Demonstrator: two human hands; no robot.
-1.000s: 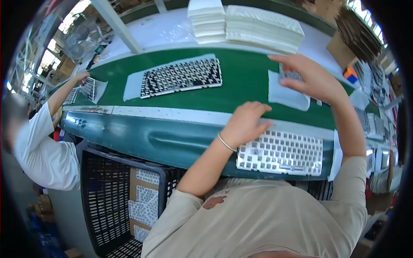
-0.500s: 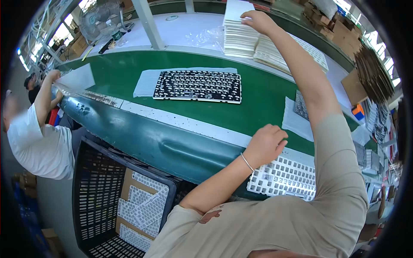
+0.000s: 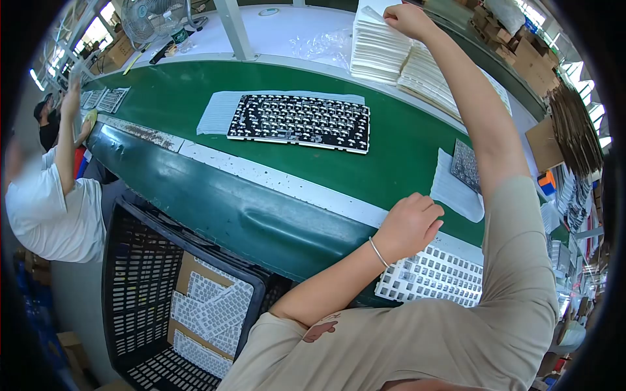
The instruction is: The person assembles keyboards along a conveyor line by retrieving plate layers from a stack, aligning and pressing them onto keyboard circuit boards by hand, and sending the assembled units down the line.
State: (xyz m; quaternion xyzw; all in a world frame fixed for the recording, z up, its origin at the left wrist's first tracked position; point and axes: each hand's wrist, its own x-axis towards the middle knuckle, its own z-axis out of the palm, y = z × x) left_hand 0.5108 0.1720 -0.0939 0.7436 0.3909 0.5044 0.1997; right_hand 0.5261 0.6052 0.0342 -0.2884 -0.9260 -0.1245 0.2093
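And at one o'clock, the lifted corner of a thin sheet (image 3: 373, 13) is pinched by the right hand (image 3: 409, 21), right atop the white stack (image 3: 379, 52)! Near four o'clock, the left hand (image 3: 409, 227) is held loosely curled over the pale key plate (image 3: 435, 277); whether contact is made cannot be told. Up at twelve, a black-and-white keyboard (image 3: 298, 124) is laid partly over a foam wrap (image 3: 214, 114) on the green belt (image 3: 398, 156). At eight, more plates (image 3: 222, 309) are held in the black crate (image 3: 259, 296).

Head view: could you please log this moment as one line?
right hand: at top of white stack; left hand: near white keyboard plate; black keyboard: on pale sheet
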